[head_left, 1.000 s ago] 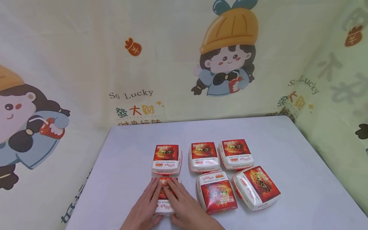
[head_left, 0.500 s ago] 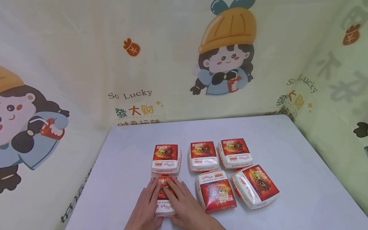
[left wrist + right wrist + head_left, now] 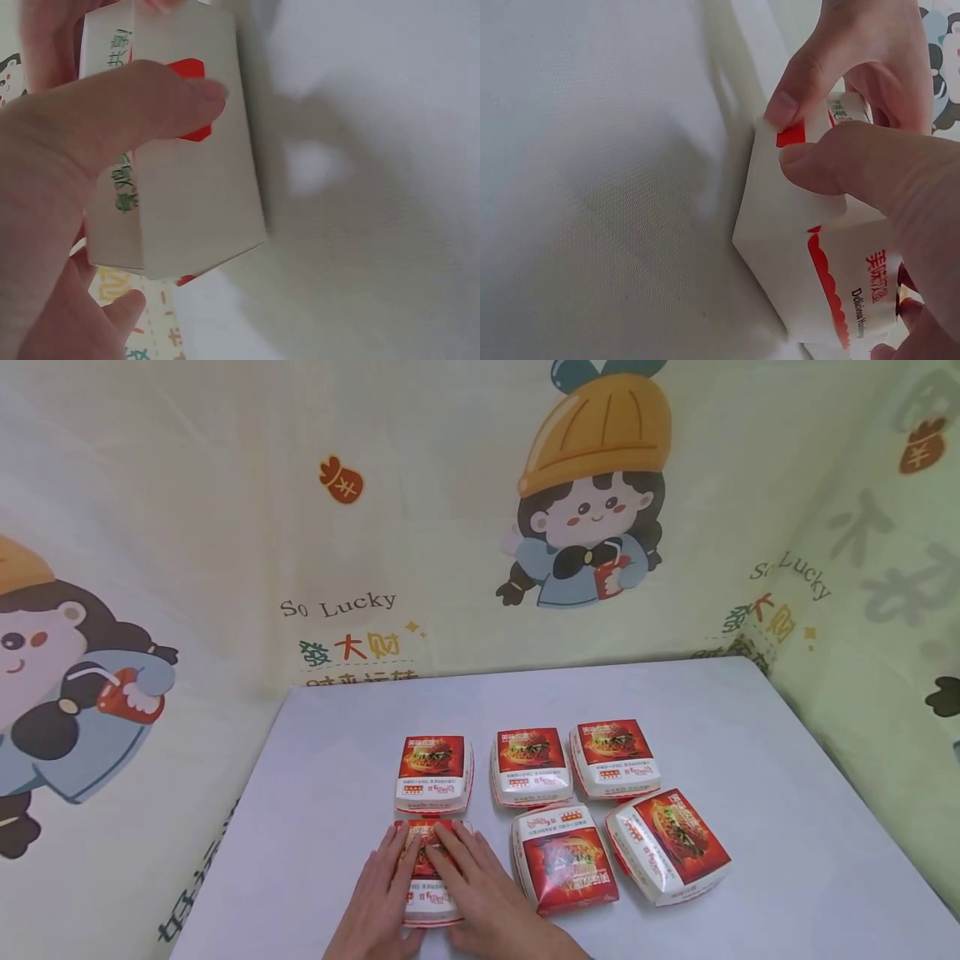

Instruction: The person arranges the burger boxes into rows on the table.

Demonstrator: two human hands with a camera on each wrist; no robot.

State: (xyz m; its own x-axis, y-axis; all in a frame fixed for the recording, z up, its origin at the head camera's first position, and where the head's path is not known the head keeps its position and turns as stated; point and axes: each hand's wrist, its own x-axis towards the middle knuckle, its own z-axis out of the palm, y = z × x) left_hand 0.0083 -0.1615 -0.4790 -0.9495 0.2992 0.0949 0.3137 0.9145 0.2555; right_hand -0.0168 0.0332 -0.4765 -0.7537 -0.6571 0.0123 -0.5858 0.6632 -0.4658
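In the head view, my left hand and right hand grip one closed burger box at the table's near side. Fingers lie over its red lid, which carries a burger picture. The left wrist view shows my left thumb pressing the white front wall, partly over a red tab. From the right wrist view, both thumbs meet at that tab, and the box rests low against the white table. Part of the lid is hidden under the fingers.
Directly behind stands another burger box. To the right are two at the back, a burger box and a burger box, plus a reversed burger box and an angled burger box. A printed cloth surrounds the white table.
Both hands stay on the same burger box. The left hand has shifted slightly to the right, and the other boxes have not moved.
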